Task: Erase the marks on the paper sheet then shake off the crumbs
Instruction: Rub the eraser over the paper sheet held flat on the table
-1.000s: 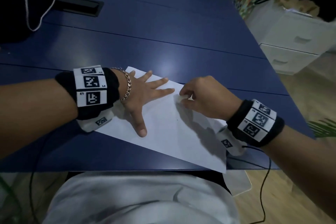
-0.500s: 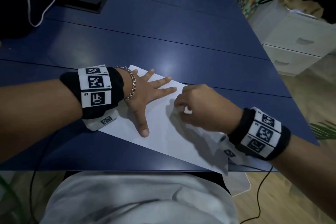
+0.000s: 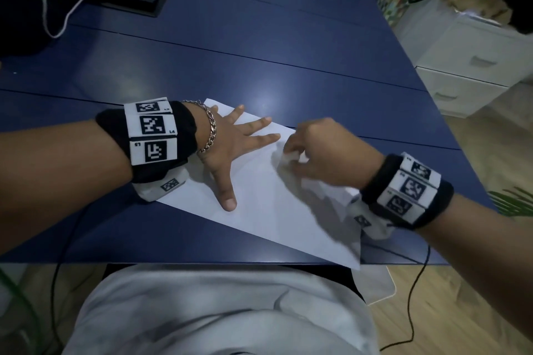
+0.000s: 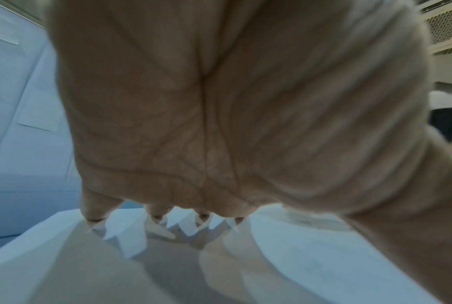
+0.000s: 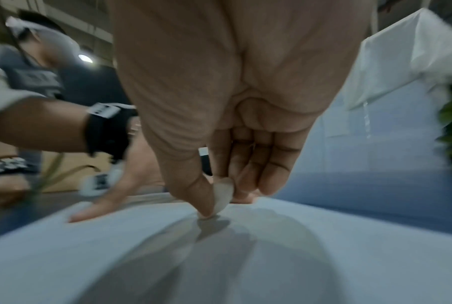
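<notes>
- The right hand (image 3: 326, 153) has been slid a little up the sheet (image 3: 259, 210), toward the far edge, in the last second
- The eraser (image 5: 222, 194) is pinched by thumb and fingers and pressed on the sheet, so rubbing seems to be in progress
- The left hand (image 3: 230, 147) has been kept flat, fingers spread, on the sheet's left end
- The sheet is laid on the table (image 3: 259, 52), near its front edge
- No marks or crumbs can be made out
- The drawers (image 3: 476, 66) are seen closed; nothing inside can be told
</notes>
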### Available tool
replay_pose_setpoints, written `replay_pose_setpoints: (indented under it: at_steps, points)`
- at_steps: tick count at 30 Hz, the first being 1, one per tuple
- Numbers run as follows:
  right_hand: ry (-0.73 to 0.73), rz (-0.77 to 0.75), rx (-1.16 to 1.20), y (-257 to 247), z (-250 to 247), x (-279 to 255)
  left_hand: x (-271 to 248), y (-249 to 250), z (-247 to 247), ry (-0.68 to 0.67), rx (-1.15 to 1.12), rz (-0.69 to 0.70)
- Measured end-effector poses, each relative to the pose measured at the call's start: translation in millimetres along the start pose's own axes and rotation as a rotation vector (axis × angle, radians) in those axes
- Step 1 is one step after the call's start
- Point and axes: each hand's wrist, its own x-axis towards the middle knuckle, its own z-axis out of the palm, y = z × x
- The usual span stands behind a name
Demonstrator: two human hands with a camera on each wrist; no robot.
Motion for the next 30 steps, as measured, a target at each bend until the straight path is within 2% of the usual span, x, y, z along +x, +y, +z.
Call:
replay_pose_setpoints:
  at_steps: [2, 4, 8, 9, 11, 13, 14, 17, 20, 23, 26, 30]
  points:
    - [0.06, 0.063, 0.007, 11.1, -3.0, 5.7, -1.3, 0.1, -0.2, 0.001, 0.003, -0.001]
    - [0.077, 0.032, 0.008, 2.5, 1.8, 0.4, -2.4, 0.5, -1.4, 0.005, 0.004, -0.004]
    - [-0.048, -0.119, 0.058, -26.9, 9.8, -22.6, -3.6, 1.3, -0.6, 0.024, 0.011, 0.005]
    - [-0.018, -0.102, 0.089, -23.4, 6.4, -25.6, -4.8, 1.5, -0.7, 0.031, 0.01, 0.01]
    - [0.169, -0.015, 0.175, -4.0, -3.6, -34.0, -8.6, 1.8, -0.6, 0.074, 0.017, 0.045]
    - [0.358, 0.106, 0.232, 17.4, -11.9, -52.1, -16.7, 3.1, 1.1, 0.165, 0.038, 0.098]
    - [0.404, 0.165, 0.258, 25.6, -13.0, -65.0, -22.4, 3.5, 2.0, 0.227, 0.044, 0.117]
    - [0.396, 0.26, 0.379, 32.1, -0.7, -101.8, -42.7, -3.9, 9.1, 0.392, -0.076, 0.101]
    - [0.368, 0.296, 0.426, 28.3, 22.6, -123.2, -59.6, -14.1, 19.5, 0.461, -0.167, -0.056]
    - [0.296, 0.3, 0.37, 21.5, 38.3, -129.4, -62.7, -4.0, 29.9, 0.388, -0.105, -0.135]
    - [0.273, 0.296, 0.299, 11.9, 48.8, -126.8, -57.2, 9.0, 34.2, 0.3, -0.083, -0.15]
    - [0.279, 0.29, 0.284, -2.9, 55.6, -127.3, -46.8, 1.3, 20.6, 0.237, -0.107, -0.128]
